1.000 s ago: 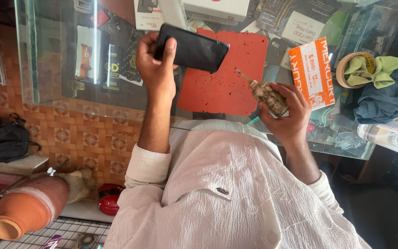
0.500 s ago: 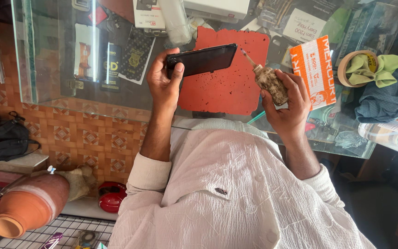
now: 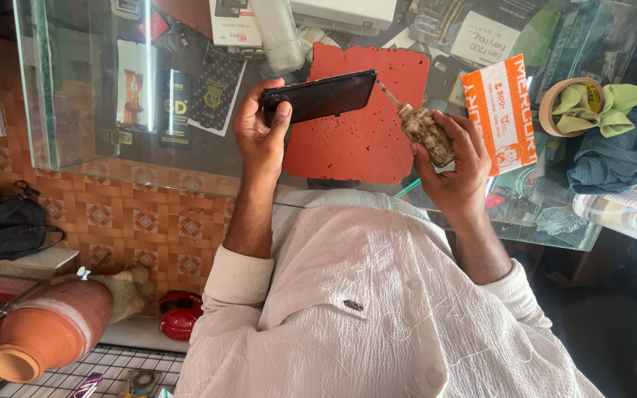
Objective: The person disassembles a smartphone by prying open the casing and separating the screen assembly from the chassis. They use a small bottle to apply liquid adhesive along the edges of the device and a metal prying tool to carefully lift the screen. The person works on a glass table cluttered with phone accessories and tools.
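A: Phone (image 3: 322,96) status?
B: Held in my left hand (image 3: 259,136), fingers wrapped round its near end, raised over the red mat (image 3: 355,140), screen tilted.
A: Right hand?
B: Right hand (image 3: 455,166) fingers closed round a grimy small bottle (image 3: 425,133), nozzle tip just beside the phone's far end, also over the mat. Mat lies on the glass surface (image 3: 75,110); orange box (image 3: 499,114) just right of the mat.

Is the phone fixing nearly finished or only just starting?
Hard to say how far. Done: the left hand has the black phone lifted over the red mat, and the right hand has picked up the small grimy bottle. In hand: its thin nozzle points at the phone's end edge. Left: no drop or wiping shows yet, so most seems ahead.
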